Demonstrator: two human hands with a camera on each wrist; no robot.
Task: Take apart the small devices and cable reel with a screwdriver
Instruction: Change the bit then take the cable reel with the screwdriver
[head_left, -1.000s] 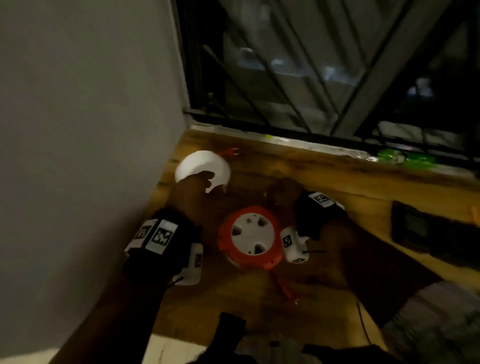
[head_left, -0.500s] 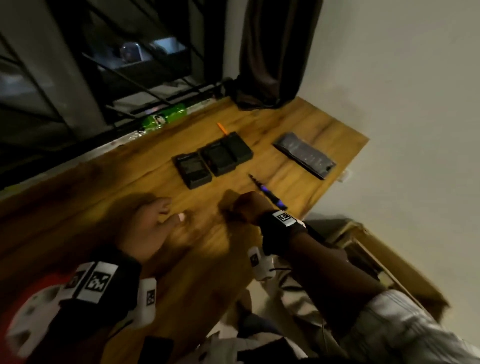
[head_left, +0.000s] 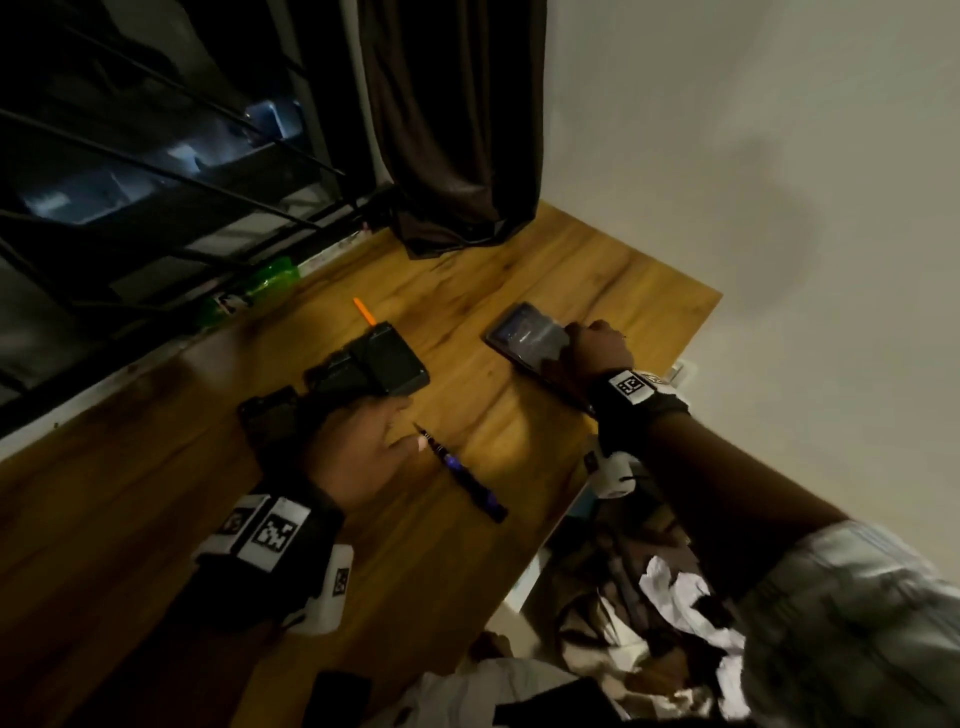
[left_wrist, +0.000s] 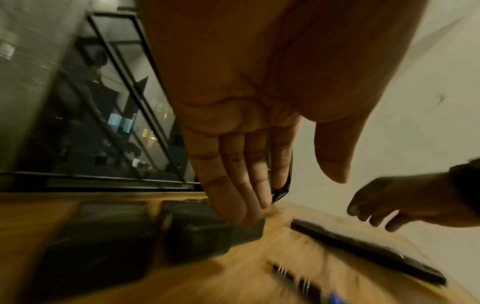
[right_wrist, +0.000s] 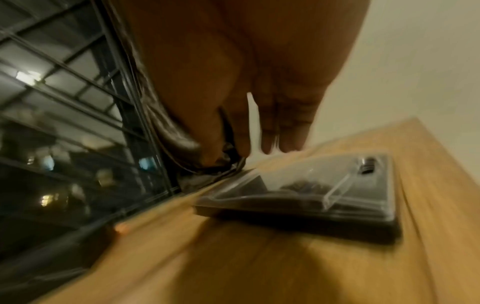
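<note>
Since half a second ago the right hand (head_left: 597, 349) has left the near table edge and gone out over the flat clear-lidded case (head_left: 524, 335) far from the body; the left hand (head_left: 358, 457) has slid forward to the row of small black devices (head_left: 389, 364); the head view has swung right, so the cable reel no longer shows.

The left hand's fingers (left_wrist: 233, 185) are straight and pressed together, their tips touching the top of the middle device (left_wrist: 197, 230); the thumb (left_wrist: 335, 148) stands apart and holds nothing; another black device (left_wrist: 101, 232) sits just beside it on the little-finger side, and a third lies beyond the fingertips.

The screwdriver (head_left: 462, 475) lies on the wooden table (head_left: 597, 270) just off the left thumb, touching neither hand; its tip points toward the thumb nail.

The right hand's fingers (right_wrist: 285, 127) hang down, loosely together, over the far end of the case (right_wrist: 298, 197); the blur hides whether the tips touch the lid; they grip nothing that shows.

Beyond the fingertips of both hands stand a dark curtain (head_left: 457, 119), a barred window (head_left: 156, 156) and a green bottle (head_left: 260, 283) on the sill; a small orange stick (head_left: 364, 310) lies past the devices.
</note>
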